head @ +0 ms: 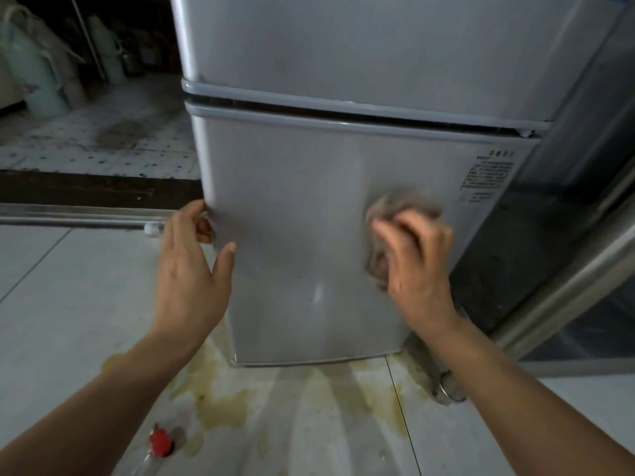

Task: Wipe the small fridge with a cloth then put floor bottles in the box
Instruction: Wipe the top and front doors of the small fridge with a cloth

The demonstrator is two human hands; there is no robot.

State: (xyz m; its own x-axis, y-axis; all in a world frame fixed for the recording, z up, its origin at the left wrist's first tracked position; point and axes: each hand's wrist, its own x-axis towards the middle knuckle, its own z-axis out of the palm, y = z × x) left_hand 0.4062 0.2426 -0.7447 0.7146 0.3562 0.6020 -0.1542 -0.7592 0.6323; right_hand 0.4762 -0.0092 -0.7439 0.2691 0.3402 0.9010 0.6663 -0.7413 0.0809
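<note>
The small silver fridge (309,187) stands right in front of me, both doors closed. My left hand (192,266) holds the left edge of the lower door, fingers curled round the edge and thumb lying on the front. My right hand (415,259) grips a crumpled grey-pink cloth (398,207) and presses it against the right half of the lower door; hand and cloth are blurred. A clear plastic bottle with a red cap (159,441) lies on the floor at the bottom left, by my left forearm.
Yellowish stains (220,403) spread over the pale floor tiles under the fridge. A metal door track (79,218) crosses the left side, with a patterned floor and pale green containers (37,80) beyond. A dark panel and metal frame (563,255) flank the fridge's right side.
</note>
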